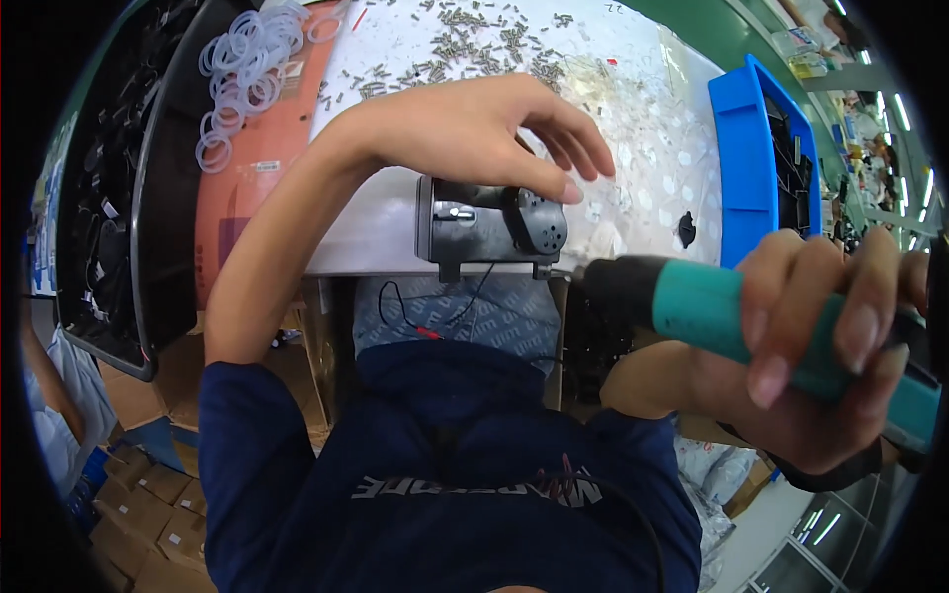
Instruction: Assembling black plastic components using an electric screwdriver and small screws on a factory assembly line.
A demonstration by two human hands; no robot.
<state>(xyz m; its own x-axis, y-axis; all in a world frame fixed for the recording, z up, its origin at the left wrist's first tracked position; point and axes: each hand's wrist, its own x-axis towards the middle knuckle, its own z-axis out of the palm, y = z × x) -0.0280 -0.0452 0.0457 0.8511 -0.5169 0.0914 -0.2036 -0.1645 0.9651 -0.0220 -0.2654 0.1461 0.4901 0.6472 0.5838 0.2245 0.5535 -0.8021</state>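
Note:
My left hand (474, 133) rests on top of a black plastic housing (484, 225) at the near edge of the white worktable (633, 119), thumb and fingers pressing it down. A thin black and red wire (425, 306) hangs from the housing. My right hand (820, 346) grips a teal and black electric screwdriver (692, 301), held sideways, its black nose against the housing's lower right corner. Many small metal screws (484, 44) lie scattered on the table beyond my left hand.
Clear rubber rings (242, 69) lie on an orange sheet (262, 168) at the left. A black tray of dark parts (109, 208) stands farther left. A blue bin (761, 148) sits at the right. Cardboard boxes (148, 514) lie on the floor.

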